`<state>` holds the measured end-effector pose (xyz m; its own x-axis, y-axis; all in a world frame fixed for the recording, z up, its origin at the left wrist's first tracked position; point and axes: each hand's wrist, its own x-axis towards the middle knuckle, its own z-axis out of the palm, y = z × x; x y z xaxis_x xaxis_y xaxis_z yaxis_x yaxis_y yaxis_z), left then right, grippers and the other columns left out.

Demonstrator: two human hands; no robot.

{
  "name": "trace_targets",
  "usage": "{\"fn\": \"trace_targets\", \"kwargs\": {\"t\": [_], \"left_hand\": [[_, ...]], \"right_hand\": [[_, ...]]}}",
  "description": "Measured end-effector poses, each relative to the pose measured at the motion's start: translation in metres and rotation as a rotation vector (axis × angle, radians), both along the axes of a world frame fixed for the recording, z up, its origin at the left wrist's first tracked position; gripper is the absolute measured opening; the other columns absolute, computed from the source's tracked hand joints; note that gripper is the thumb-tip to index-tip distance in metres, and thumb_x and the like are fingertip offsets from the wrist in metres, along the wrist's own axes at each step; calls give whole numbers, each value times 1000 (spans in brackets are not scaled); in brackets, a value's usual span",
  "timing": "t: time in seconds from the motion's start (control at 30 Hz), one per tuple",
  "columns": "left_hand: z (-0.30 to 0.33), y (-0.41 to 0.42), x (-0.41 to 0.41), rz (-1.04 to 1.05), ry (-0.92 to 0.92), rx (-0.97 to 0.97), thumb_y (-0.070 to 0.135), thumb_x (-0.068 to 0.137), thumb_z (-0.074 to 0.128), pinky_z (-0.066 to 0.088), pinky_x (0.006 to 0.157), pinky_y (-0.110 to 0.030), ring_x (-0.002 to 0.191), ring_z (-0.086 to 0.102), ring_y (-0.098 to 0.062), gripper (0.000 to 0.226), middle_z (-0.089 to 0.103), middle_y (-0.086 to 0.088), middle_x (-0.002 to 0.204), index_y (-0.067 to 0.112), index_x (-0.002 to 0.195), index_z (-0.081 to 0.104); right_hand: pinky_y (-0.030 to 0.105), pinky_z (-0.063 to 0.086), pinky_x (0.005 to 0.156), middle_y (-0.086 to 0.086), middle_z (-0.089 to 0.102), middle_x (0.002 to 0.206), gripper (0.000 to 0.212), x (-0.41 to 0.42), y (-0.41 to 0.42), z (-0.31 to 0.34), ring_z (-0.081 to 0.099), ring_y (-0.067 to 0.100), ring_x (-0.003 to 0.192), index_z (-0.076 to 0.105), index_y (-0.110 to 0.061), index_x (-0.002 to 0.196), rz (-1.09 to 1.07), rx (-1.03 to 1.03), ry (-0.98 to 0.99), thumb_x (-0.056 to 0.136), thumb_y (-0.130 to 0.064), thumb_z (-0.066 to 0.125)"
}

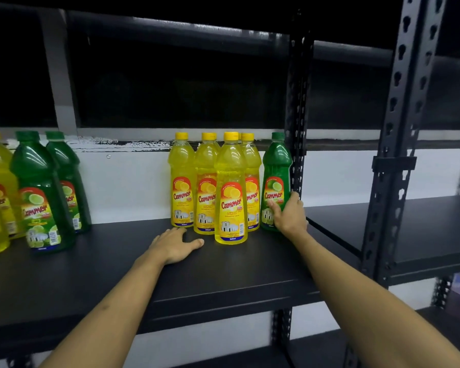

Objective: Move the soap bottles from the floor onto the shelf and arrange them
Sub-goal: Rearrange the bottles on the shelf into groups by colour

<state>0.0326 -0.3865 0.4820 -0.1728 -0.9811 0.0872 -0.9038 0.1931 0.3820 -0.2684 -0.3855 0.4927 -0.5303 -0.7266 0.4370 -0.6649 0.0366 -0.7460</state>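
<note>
The black shelf (112,264) carries everything, framed by perforated metal uprights (398,144). At its left stands a group of green and yellow soap bottles (41,197). Near the middle, a cluster of yellow soap bottles (230,192) stands upright, touching one another. Just right of them stands a green soap bottle (275,179), upright against the rear upright. The right hand (290,213) grips its lower body, fingers (272,208) wrapped over the label. The left hand (177,244) rests flat on the shelf, fingers relaxed, just before the yellow cluster
</note>
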Motion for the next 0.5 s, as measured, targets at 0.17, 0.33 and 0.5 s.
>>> {"fn": "trace_targets", "kwargs": {"t": [0.17,0.33,0.5], "left_hand": [[4,13,3,-29,3,-2,60,97,50,32,118,-42,145,37,-27,74,38,-7,159,16,154,37],[-2,39,8,-125,-28,-90,49,102,48,40,111,-41,136,47,-24,53,52,-5,147,19,146,47],[-5,61,19,-189,93,-128,55,97,54,43,109,-42,135,48,-19,56,54,1,145,28,145,46]], "right_hand": [[62,47,98,17,54,129,68,2,34,-5,56,38,118,37,-12,136,11,-35,25,92,-57,62],[62,50,94,11,58,126,70,10,62,-10,61,36,115,37,-18,130,66,-65,21,85,-65,63],[59,39,106,8,58,134,73,36,91,-13,57,31,122,39,-19,134,89,-74,85,86,-69,60]]}}
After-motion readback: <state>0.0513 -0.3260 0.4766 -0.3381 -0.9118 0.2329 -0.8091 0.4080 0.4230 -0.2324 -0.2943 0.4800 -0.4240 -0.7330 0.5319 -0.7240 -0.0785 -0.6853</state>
